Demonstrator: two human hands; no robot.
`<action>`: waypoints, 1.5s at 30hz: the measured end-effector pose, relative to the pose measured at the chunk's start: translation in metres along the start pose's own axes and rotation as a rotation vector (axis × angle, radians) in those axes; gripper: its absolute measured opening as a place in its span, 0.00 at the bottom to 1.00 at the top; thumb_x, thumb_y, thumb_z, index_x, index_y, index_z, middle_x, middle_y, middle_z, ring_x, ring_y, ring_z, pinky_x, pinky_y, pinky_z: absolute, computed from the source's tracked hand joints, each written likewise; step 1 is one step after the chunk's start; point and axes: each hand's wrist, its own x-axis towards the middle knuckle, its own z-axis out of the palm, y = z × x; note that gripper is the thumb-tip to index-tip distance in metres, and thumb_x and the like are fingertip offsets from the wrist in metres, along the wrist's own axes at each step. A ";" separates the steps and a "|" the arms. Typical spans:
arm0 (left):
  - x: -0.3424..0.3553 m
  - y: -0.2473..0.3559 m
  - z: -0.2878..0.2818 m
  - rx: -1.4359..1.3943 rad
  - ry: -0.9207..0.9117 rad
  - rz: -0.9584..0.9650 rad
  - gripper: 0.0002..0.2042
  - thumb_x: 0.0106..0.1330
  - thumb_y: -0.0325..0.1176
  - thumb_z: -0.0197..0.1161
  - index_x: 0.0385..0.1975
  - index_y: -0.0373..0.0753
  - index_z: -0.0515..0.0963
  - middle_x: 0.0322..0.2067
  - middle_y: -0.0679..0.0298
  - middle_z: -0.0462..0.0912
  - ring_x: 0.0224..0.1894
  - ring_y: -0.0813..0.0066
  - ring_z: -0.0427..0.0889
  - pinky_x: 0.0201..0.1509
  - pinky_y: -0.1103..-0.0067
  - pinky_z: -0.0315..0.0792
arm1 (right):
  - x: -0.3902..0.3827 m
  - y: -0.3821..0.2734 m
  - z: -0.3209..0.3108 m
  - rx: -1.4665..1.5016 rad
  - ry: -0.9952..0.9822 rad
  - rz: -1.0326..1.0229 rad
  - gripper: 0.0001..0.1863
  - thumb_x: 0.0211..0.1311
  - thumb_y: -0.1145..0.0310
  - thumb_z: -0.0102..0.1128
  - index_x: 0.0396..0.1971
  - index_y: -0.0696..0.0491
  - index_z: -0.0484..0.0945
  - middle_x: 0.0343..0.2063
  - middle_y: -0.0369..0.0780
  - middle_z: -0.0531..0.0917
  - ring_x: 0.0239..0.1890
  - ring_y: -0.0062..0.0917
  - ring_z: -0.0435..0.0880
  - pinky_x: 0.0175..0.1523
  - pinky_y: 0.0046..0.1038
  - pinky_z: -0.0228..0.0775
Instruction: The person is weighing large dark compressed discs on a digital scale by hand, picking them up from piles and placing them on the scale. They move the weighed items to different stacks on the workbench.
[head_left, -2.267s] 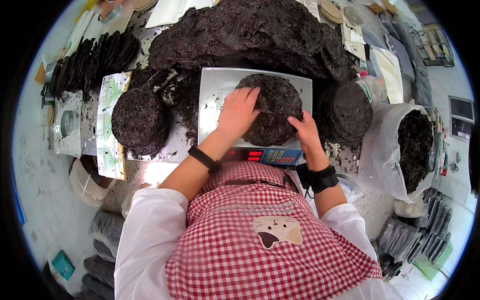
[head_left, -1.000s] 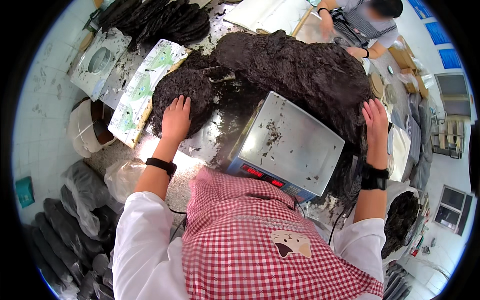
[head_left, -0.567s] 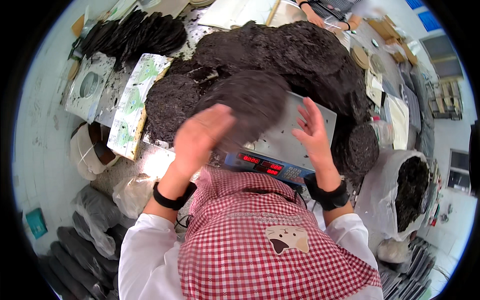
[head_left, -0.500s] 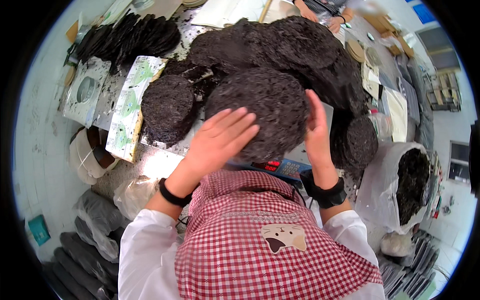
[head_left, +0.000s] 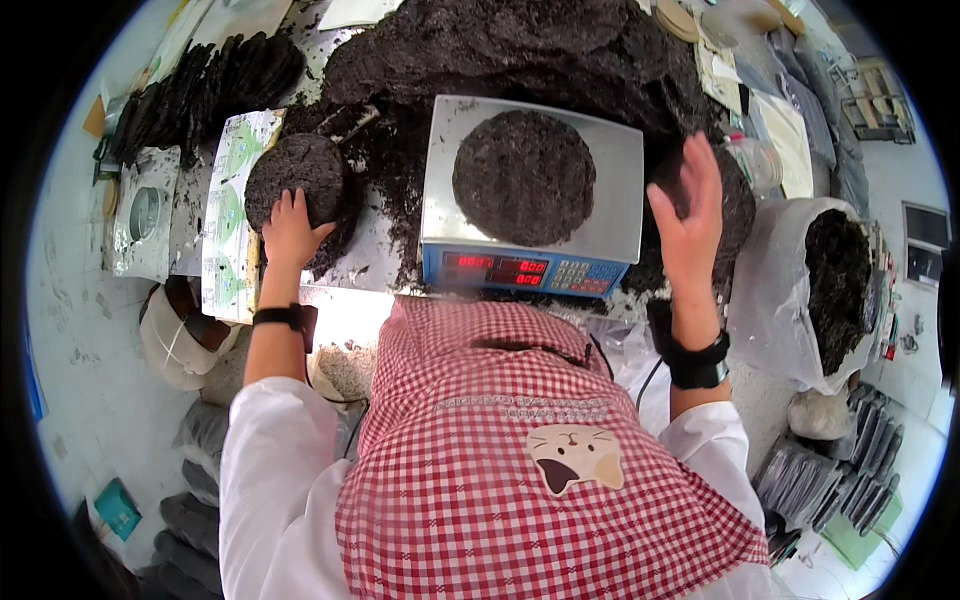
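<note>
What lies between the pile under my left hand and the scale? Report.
Head view: loose dark scraps lie scattered on the tabletop between the pile and the scale.

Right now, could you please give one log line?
left hand: on dark stack; right hand: open, empty; scale: dark disc on top

Bright, fairly even light fills the room around me, leaving the tiles (head_left: 75, 300) pale. Glare burns nearly white just below the near edge of the table (head_left: 375, 240), and the metal pan of the scale (head_left: 617, 155) has a soft sheen above its glowing red digits. The dark mound (head_left: 490, 50) swallows detail. Toward the rim, straight edges bow and blue fringes meet black corners.
</note>
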 end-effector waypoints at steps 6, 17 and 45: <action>0.004 -0.014 0.025 -0.025 0.127 0.049 0.37 0.57 0.46 0.66 0.66 0.47 0.59 0.66 0.60 0.59 0.66 0.61 0.60 0.63 0.60 0.62 | 0.019 -0.030 0.023 -0.139 -0.072 -0.268 0.37 0.47 0.65 0.69 0.59 0.53 0.66 0.64 0.45 0.62 0.64 0.39 0.64 0.65 0.36 0.58; 0.009 -0.017 0.023 -0.398 0.275 0.087 0.23 0.60 0.31 0.54 0.59 0.41 0.68 0.58 0.57 0.71 0.59 0.56 0.69 0.60 0.67 0.66 | -0.072 0.030 0.075 -0.524 -0.669 -0.300 0.34 0.47 0.72 0.65 0.58 0.50 0.67 0.62 0.42 0.67 0.65 0.35 0.63 0.67 0.40 0.54; -0.078 0.125 -0.145 -1.523 0.172 -0.031 0.17 0.63 0.24 0.57 0.52 0.29 0.71 0.51 0.53 0.74 0.51 0.62 0.75 0.58 0.75 0.67 | -0.038 0.113 -0.053 0.093 0.341 0.386 0.30 0.58 0.77 0.58 0.62 0.57 0.61 0.61 0.43 0.66 0.63 0.30 0.66 0.65 0.32 0.57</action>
